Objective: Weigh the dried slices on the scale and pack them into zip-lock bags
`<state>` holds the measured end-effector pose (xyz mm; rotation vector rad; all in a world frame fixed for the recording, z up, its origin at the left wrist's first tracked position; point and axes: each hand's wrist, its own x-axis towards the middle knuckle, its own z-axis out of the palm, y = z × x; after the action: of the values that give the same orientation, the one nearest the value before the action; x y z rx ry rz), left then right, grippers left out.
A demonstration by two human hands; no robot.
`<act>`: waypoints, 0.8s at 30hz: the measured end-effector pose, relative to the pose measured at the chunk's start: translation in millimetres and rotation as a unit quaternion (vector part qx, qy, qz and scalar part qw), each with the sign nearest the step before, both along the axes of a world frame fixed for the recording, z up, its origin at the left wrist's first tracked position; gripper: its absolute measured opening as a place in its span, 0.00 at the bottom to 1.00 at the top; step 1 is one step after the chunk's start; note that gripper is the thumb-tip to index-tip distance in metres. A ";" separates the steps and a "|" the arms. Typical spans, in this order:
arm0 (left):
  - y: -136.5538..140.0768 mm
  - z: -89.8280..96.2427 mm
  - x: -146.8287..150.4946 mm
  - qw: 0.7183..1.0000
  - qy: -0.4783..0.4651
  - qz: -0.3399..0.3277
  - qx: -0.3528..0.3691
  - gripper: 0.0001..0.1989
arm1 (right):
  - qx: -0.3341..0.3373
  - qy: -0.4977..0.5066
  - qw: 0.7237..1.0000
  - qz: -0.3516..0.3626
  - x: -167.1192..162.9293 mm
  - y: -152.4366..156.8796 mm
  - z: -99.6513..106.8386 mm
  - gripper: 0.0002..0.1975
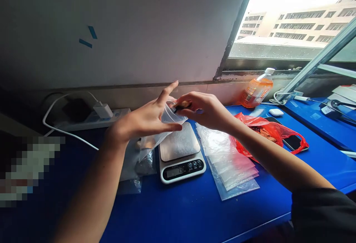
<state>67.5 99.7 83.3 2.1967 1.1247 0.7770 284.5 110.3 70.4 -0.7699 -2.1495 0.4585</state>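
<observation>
My left hand (148, 118) holds a clear plastic bag (157, 141) above the kitchen scale, its index finger and thumb spread beside the bag's mouth. My right hand (204, 105) pinches a small dark brown piece (183, 105) at that mouth; its exact kind cannot be made out. Below them is the digital kitchen scale (180, 144), white with a metal plate and a lit display too small to read surely. To its left lie clear bags with dark contents (144, 165), partly hidden by my left arm. A fan of flat clear bags (230, 172) lies to its right.
A red plastic bag (244, 120) with brown pieces lies on the blue table (178, 213), near a phone (293, 143). Behind stand an orange drink bottle (256, 89) and a white earbud case (276, 112). A power strip (119, 117) with a charger and cable sits along the wall.
</observation>
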 end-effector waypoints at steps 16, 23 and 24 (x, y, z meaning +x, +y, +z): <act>-15.2 -1.6 -2.0 0.982 -0.172 0.033 -0.072 0.36 | -0.141 0.244 0.958 -0.058 -18.5 -36.4 -31.2 0.14; -35.7 -2.3 4.4 0.936 -0.341 0.038 -0.075 0.13 | -0.118 0.273 0.953 -0.051 -6.1 -62.3 -32.3 0.09; -38.5 -2.6 6.3 0.932 -0.353 0.041 -0.073 0.12 | -0.113 0.278 0.952 -0.056 -3.1 -64.5 -34.3 0.08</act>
<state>73.8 61.2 80.7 1.5386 0.8582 1.3308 281.4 45.8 36.1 -0.7726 -1.5383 0.7698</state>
